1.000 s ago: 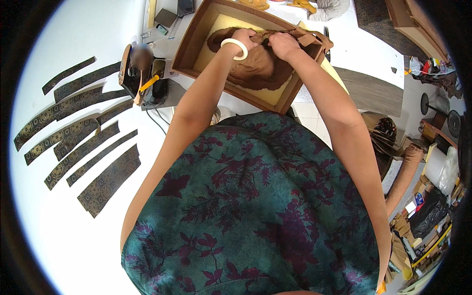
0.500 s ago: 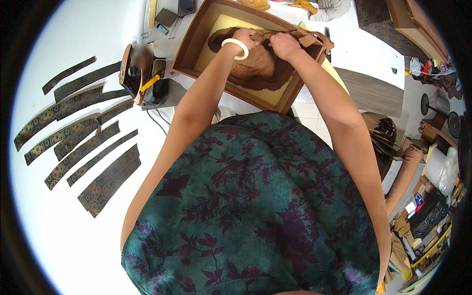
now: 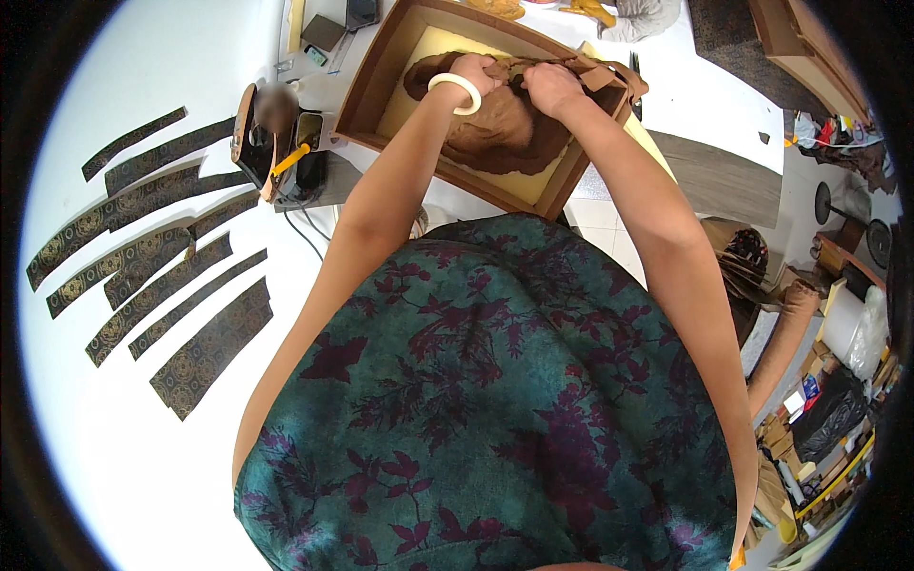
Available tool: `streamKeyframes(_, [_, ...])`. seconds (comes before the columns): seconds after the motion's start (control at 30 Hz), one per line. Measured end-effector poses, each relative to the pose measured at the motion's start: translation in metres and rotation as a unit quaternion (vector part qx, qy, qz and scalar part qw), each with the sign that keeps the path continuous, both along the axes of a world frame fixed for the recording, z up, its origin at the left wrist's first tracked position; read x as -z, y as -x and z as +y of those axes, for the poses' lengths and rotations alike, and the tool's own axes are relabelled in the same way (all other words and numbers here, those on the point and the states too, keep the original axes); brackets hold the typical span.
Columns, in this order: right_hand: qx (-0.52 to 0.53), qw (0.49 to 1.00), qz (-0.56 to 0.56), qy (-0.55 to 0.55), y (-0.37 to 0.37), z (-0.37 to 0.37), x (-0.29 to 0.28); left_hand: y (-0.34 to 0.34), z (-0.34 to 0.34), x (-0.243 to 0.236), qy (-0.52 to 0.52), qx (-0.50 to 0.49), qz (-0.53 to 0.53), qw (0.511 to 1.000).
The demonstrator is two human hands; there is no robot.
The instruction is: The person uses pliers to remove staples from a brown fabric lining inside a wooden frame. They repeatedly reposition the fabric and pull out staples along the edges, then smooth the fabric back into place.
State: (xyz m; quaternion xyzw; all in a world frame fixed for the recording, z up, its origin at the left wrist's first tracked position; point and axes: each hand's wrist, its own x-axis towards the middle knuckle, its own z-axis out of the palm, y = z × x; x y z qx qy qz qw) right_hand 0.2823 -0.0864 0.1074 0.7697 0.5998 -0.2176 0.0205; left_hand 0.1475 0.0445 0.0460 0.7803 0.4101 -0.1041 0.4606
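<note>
A brown-walled open box (image 3: 360,95) with a pale yellow lining (image 3: 443,40) lies tilted across the far side of the table. Inside it rests a tan, rounded mass (image 3: 497,126) edged by a dark brown, uneven border (image 3: 519,160); its kind is not clear. My left hand (image 3: 473,74), with a cream bangle at the wrist, is closed at the upper part of the mass. Just to its right, my right hand (image 3: 550,88) is closed too, fingers curled down to the dark border. Whatever sits between the fingertips is too small to make out.
Several dark patterned strips (image 3: 211,347) lie on the white table at left. A small open case (image 3: 249,143) and a yellow-handled tool (image 3: 291,160) are left of the box. Brown flaps (image 3: 609,78) hang at its right corner. Cluttered materials (image 3: 828,419) fill the right side.
</note>
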Motion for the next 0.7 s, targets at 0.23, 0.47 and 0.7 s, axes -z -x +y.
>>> streamKeyframes(0.23, [-0.028, 0.999, -0.019, -0.011, -0.003, -0.002, 0.004, -0.002, -0.001, -0.001, -0.034, 0.027, 0.001, 0.999])
streamKeyframes(0.47, [-0.040, 0.999, -0.003, -0.007, -0.005, -0.001, 0.010, -0.003, -0.004, -0.007, -0.048, 0.044, 0.003, 0.998])
streamKeyframes(0.7, [-0.032, 0.999, 0.013, -0.013, -0.005, 0.001, 0.013, -0.004, -0.006, -0.011, -0.080, 0.058, 0.005, 0.995])
